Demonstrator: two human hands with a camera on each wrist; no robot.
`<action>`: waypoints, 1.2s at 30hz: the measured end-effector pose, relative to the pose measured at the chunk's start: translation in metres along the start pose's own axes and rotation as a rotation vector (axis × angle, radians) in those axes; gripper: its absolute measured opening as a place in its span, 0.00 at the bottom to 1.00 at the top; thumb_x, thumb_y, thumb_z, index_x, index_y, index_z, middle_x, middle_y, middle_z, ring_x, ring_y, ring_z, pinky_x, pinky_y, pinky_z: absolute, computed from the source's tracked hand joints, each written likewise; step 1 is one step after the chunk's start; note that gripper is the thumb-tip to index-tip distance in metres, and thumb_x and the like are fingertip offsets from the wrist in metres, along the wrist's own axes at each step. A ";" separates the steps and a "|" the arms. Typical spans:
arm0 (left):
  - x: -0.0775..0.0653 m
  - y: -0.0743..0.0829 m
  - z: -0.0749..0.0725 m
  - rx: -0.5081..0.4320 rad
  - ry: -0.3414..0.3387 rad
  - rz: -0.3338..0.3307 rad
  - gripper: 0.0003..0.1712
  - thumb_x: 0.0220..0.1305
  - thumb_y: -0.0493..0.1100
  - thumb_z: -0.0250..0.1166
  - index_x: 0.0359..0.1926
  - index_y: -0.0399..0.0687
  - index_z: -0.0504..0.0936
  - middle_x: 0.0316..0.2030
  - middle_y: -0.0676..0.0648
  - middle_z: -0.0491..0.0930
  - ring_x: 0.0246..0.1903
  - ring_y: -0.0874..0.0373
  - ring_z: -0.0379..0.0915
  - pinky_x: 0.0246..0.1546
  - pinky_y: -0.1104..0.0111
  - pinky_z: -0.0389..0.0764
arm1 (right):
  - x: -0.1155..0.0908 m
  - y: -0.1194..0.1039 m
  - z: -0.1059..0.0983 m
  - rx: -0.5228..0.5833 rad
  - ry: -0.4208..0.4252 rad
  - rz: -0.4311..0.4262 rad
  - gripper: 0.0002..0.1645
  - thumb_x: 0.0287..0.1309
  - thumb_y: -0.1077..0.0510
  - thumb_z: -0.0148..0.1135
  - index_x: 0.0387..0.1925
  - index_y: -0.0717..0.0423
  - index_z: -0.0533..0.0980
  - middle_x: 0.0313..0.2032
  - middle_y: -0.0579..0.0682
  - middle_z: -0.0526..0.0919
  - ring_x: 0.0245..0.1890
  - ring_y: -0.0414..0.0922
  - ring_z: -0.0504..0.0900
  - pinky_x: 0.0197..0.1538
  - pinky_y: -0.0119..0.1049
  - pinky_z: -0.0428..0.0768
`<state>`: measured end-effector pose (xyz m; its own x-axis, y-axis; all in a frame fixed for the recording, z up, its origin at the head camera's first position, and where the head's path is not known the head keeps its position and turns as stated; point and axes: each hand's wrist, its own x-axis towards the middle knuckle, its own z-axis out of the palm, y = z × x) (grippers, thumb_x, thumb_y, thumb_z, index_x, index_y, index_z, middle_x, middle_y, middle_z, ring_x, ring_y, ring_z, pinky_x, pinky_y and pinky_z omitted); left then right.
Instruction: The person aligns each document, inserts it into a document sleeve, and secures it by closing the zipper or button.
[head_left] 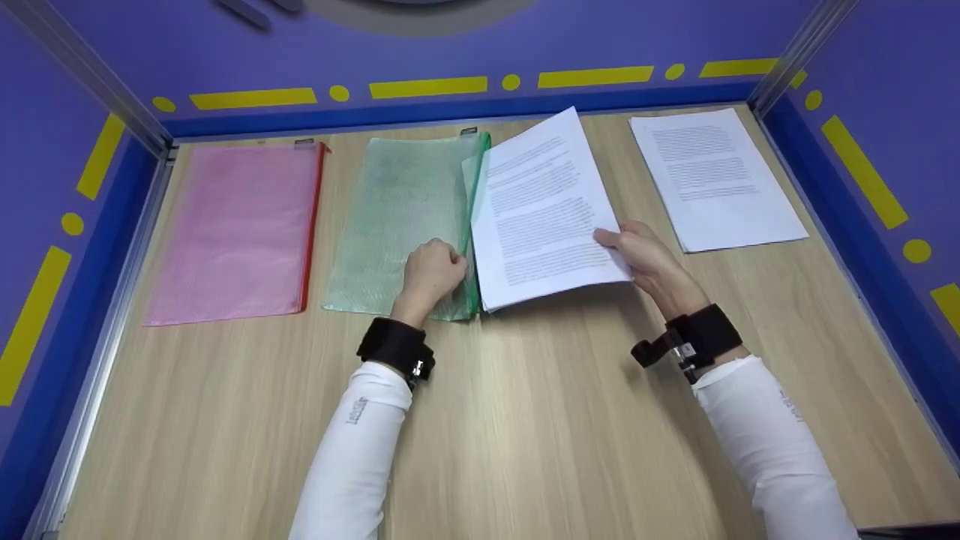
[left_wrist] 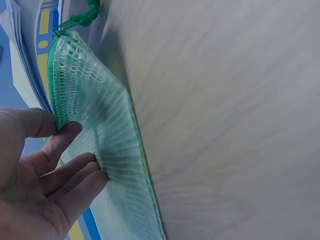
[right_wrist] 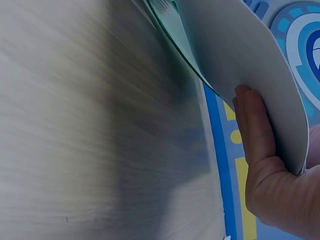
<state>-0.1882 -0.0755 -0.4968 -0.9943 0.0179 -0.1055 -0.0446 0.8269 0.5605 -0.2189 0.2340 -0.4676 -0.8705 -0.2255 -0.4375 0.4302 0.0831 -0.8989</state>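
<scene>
A green mesh zipper pouch [head_left: 409, 210] lies at the middle of the table, its zipper edge facing right. Near its lower right corner my left hand [head_left: 435, 270] pinches the edge of the mouth between thumb and index finger. The left wrist view shows the mesh [left_wrist: 107, 125] lifted there, the other fingers against it. My right hand [head_left: 649, 259] grips a stack of printed paper [head_left: 540, 210] by its right edge, thumb on top and fingers [right_wrist: 255, 125] flat underneath. The stack is tilted, with its left edge at the pouch mouth. A green zipper pull [left_wrist: 75, 21] hangs at the corner.
A pink pouch [head_left: 240, 232] with a red zipper lies flat at the left. Another stack of printed sheets [head_left: 716, 180] rests at the far right. Purple-blue panels with yellow marks [head_left: 427, 88] wall in the back and both sides of the wooden table [head_left: 540, 420].
</scene>
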 end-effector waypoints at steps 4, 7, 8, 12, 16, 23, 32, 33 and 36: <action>-0.001 0.000 -0.001 0.005 0.005 0.008 0.24 0.67 0.42 0.55 0.14 0.52 0.60 0.13 0.56 0.55 0.16 0.60 0.52 0.21 0.68 0.57 | 0.002 0.000 0.002 0.021 0.008 -0.003 0.24 0.74 0.60 0.45 0.62 0.74 0.62 0.31 0.43 0.87 0.33 0.38 0.87 0.36 0.28 0.84; 0.000 0.000 0.000 0.018 0.010 0.011 0.23 0.68 0.42 0.56 0.15 0.52 0.59 0.14 0.56 0.55 0.17 0.60 0.52 0.21 0.68 0.57 | 0.003 0.001 0.002 0.036 0.014 0.000 0.24 0.74 0.60 0.45 0.62 0.74 0.62 0.31 0.42 0.87 0.33 0.37 0.87 0.36 0.28 0.84; 0.000 0.000 0.000 0.022 0.010 0.009 0.23 0.68 0.42 0.55 0.15 0.52 0.59 0.15 0.56 0.55 0.17 0.60 0.52 0.21 0.68 0.57 | 0.004 0.001 0.003 0.047 0.017 0.001 0.24 0.73 0.60 0.45 0.62 0.74 0.62 0.31 0.42 0.87 0.33 0.37 0.86 0.36 0.28 0.84; 0.000 0.001 0.000 0.028 0.011 -0.004 0.23 0.67 0.42 0.56 0.16 0.52 0.60 0.15 0.56 0.56 0.17 0.60 0.53 0.21 0.68 0.57 | 0.007 0.003 0.005 0.084 0.042 0.012 0.18 0.73 0.60 0.45 0.57 0.70 0.65 0.30 0.43 0.87 0.32 0.37 0.86 0.36 0.29 0.84; 0.000 0.001 0.001 0.027 0.017 0.007 0.24 0.68 0.42 0.56 0.14 0.51 0.59 0.14 0.56 0.53 0.17 0.59 0.51 0.22 0.67 0.56 | 0.010 0.005 0.007 0.120 0.063 0.019 0.12 0.73 0.61 0.45 0.50 0.65 0.68 0.28 0.44 0.86 0.30 0.38 0.86 0.35 0.29 0.84; 0.000 0.000 0.002 0.023 0.019 0.017 0.25 0.68 0.41 0.55 0.13 0.50 0.59 0.13 0.56 0.52 0.16 0.60 0.50 0.22 0.68 0.55 | 0.014 0.006 0.010 0.095 0.089 0.021 0.15 0.73 0.60 0.46 0.53 0.67 0.68 0.28 0.42 0.86 0.30 0.37 0.86 0.35 0.28 0.83; 0.001 0.002 0.001 0.039 0.016 0.026 0.23 0.67 0.42 0.55 0.14 0.51 0.59 0.16 0.55 0.55 0.18 0.59 0.52 0.23 0.67 0.55 | 0.017 0.009 0.010 0.062 0.136 0.045 0.26 0.73 0.60 0.46 0.65 0.71 0.60 0.29 0.41 0.84 0.31 0.36 0.84 0.36 0.27 0.82; 0.001 0.002 0.001 0.037 0.016 0.024 0.23 0.67 0.42 0.55 0.14 0.51 0.59 0.16 0.55 0.55 0.18 0.59 0.52 0.22 0.67 0.55 | 0.018 0.010 0.011 0.059 0.144 0.043 0.25 0.73 0.60 0.46 0.64 0.71 0.61 0.29 0.41 0.84 0.31 0.36 0.84 0.36 0.27 0.82; 0.001 0.002 0.000 0.030 0.015 0.020 0.24 0.67 0.42 0.55 0.14 0.52 0.59 0.15 0.55 0.55 0.17 0.59 0.52 0.21 0.67 0.55 | 0.019 0.011 0.014 0.047 0.166 0.036 0.21 0.72 0.60 0.47 0.60 0.70 0.64 0.28 0.40 0.83 0.30 0.35 0.83 0.35 0.27 0.82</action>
<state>-0.1891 -0.0735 -0.4956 -0.9963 0.0270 -0.0821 -0.0215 0.8432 0.5372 -0.2271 0.2167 -0.4850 -0.8800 -0.0593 -0.4713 0.4695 0.0421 -0.8819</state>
